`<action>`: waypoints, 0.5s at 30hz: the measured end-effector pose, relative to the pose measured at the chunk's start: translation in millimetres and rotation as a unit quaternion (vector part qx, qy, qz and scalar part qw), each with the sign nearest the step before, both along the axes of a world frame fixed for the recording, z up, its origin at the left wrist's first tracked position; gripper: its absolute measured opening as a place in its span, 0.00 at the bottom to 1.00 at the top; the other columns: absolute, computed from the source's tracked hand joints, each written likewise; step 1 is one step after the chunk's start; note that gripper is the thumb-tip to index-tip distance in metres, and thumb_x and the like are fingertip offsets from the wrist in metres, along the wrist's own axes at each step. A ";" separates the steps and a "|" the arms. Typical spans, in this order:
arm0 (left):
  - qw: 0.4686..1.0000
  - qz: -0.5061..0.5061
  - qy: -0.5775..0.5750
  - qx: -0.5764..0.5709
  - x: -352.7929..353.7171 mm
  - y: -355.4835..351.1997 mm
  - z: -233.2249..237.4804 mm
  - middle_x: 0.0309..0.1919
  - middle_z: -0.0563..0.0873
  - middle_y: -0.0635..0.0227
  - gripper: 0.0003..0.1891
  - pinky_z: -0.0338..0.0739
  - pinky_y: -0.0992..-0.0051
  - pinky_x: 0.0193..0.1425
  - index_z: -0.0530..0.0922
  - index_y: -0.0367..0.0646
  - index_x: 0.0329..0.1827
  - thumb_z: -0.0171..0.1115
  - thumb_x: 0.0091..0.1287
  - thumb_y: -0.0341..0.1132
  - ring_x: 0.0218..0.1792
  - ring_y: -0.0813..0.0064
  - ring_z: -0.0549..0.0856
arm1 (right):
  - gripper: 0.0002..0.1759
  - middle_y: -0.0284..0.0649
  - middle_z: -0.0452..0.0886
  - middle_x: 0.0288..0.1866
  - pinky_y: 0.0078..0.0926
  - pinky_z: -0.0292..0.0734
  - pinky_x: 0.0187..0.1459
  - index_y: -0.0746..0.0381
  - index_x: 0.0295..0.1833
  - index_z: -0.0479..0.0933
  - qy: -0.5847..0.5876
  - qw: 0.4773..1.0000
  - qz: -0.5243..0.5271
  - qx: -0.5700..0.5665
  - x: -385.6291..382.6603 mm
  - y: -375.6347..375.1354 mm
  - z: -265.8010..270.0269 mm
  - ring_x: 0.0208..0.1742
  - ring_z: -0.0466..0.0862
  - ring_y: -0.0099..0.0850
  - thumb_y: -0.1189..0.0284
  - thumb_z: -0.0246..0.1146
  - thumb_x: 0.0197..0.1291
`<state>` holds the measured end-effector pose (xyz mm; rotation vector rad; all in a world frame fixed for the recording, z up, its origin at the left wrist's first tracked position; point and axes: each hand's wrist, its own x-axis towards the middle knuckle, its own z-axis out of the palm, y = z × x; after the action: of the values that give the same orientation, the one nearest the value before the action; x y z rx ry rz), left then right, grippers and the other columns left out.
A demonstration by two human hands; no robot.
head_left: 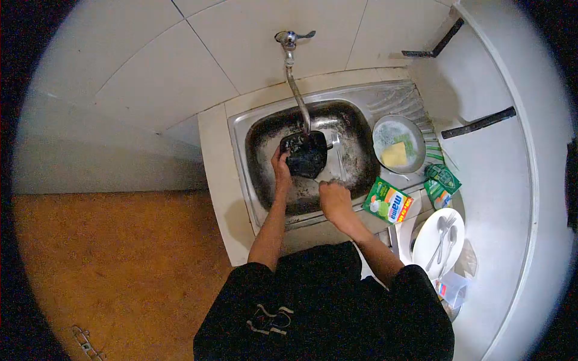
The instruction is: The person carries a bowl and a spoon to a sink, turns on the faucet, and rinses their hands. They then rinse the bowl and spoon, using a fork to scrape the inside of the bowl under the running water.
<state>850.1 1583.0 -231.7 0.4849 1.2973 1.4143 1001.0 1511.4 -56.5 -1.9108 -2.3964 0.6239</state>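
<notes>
A black pan-like item point(306, 157) is in the metal sink point(265, 191), under the bent spout of the faucet point(295, 84). My left hand point(281, 165) grips its left edge. My right hand point(335, 198) is closed at the lower right of the black item; its fingers wrap round a thin utensil, only partly visible, whose tip points toward the black item. A fork point(338, 150) lies in the sink to the right of the black item.
Right of the sink, a bowl point(385, 129) holds suds and a yellow sponge point(395, 155). Two green packets point(388, 201) lie below it. A white plate point(426, 246) with a fork and spoons stands at the lower right, near a clear plastic container point(454, 286).
</notes>
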 end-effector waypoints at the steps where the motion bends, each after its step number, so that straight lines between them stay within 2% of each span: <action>1: 1.000 -0.001 0.006 0.024 0.6 0.6 0.5 0.40 0.79 0.62 0.20 0.67 0.76 0.51 0.73 0.31 0.48 0.51 0.52 0.31 0.42 0.71 0.76 | 0.08 0.48 0.77 0.25 0.40 0.76 0.27 0.64 0.29 0.75 -0.004 1.000 0.022 0.000 0.4 -0.7 -2.5 0.28 0.80 0.44 0.75 0.49 0.50; 2: 0.999 -0.002 0.012 0.048 0.8 1.0 1.1 0.39 0.79 0.63 0.19 0.67 0.77 0.49 0.73 0.32 0.47 0.51 0.52 0.31 0.40 0.73 0.75 | 0.08 0.48 0.77 0.25 0.40 0.76 0.27 0.64 0.29 0.75 -0.004 1.000 0.023 0.001 0.6 -0.4 -4.3 0.28 0.80 0.44 0.75 0.49 0.50; 3: 0.999 0.000 0.012 0.048 3.4 -1.6 12.8 0.39 0.79 0.63 0.19 0.67 0.77 0.49 0.73 0.32 0.47 0.51 0.52 0.31 0.40 0.73 0.75 | 0.08 0.49 0.77 0.26 0.41 0.75 0.28 0.65 0.34 0.73 -0.001 0.999 0.029 -0.023 -1.0 0.9 -4.4 0.28 0.80 0.45 0.76 0.50 0.50; 4: 1.000 0.012 -0.012 0.025 9.1 -6.1 35.2 0.38 0.78 0.65 0.18 0.68 0.78 0.48 0.73 0.33 0.46 0.51 0.51 0.31 0.39 0.74 0.75 | 0.10 0.51 0.77 0.26 0.41 0.75 0.29 0.66 0.39 0.72 0.003 0.998 0.035 -0.047 -2.7 1.9 -4.5 0.28 0.79 0.46 0.77 0.50 0.50; 5: 0.999 0.023 -0.037 0.002 11.9 -8.1 47.4 0.37 0.78 0.67 0.18 0.68 0.78 0.46 0.73 0.34 0.45 0.51 0.51 0.31 0.38 0.75 0.75 | 0.10 0.51 0.77 0.26 0.41 0.75 0.29 0.66 0.39 0.72 0.003 0.998 0.036 -0.046 -4.2 1.4 -5.1 0.28 0.79 0.46 0.77 0.50 0.50; 6: 0.999 0.023 -0.037 0.001 10.3 -6.7 41.5 0.37 0.78 0.67 0.18 0.68 0.78 0.46 0.73 0.34 0.45 0.51 0.51 0.31 0.38 0.75 0.75 | 0.12 0.50 0.77 0.27 0.41 0.75 0.29 0.67 0.41 0.71 -0.003 0.998 0.059 -0.037 -5.4 -1.0 -6.0 0.29 0.79 0.46 0.77 0.50 0.50; 8: 0.996 -0.031 -0.035 0.073 6.0 -1.7 17.4 0.37 0.77 0.68 0.18 0.69 0.79 0.44 0.72 0.35 0.46 0.50 0.51 0.31 0.37 0.75 0.75 | 0.13 0.50 0.77 0.27 0.41 0.75 0.29 0.67 0.43 0.71 -0.008 0.996 0.082 -0.029 -6.8 -3.3 -8.3 0.30 0.80 0.45 0.77 0.50 0.50; 11: 0.997 0.001 -0.053 0.060 11.7 0.1 -2.3 0.38 0.77 0.67 0.18 0.69 0.78 0.43 0.72 0.34 0.46 0.49 0.51 0.30 0.37 0.75 0.75 | 0.14 0.49 0.78 0.27 0.41 0.75 0.30 0.67 0.44 0.70 0.028 0.997 0.068 0.006 -5.7 -4.6 -8.6 0.31 0.80 0.45 0.77 0.50 0.50; 15: 0.998 -0.025 -0.004 0.063 9.5 -2.5 11.6 0.39 0.77 0.66 0.19 0.69 0.78 0.45 0.71 0.33 0.48 0.50 0.51 0.30 0.38 0.74 0.75 | 0.12 0.50 0.77 0.28 0.41 0.75 0.32 0.68 0.41 0.70 0.006 0.997 0.074 -0.027 -9.9 -9.4 -1.4 0.32 0.80 0.46 0.78 0.52 0.48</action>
<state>859.6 1580.6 -220.1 0.5925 1.1862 1.4602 991.1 1502.0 -57.8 -1.7535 -2.5564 0.7126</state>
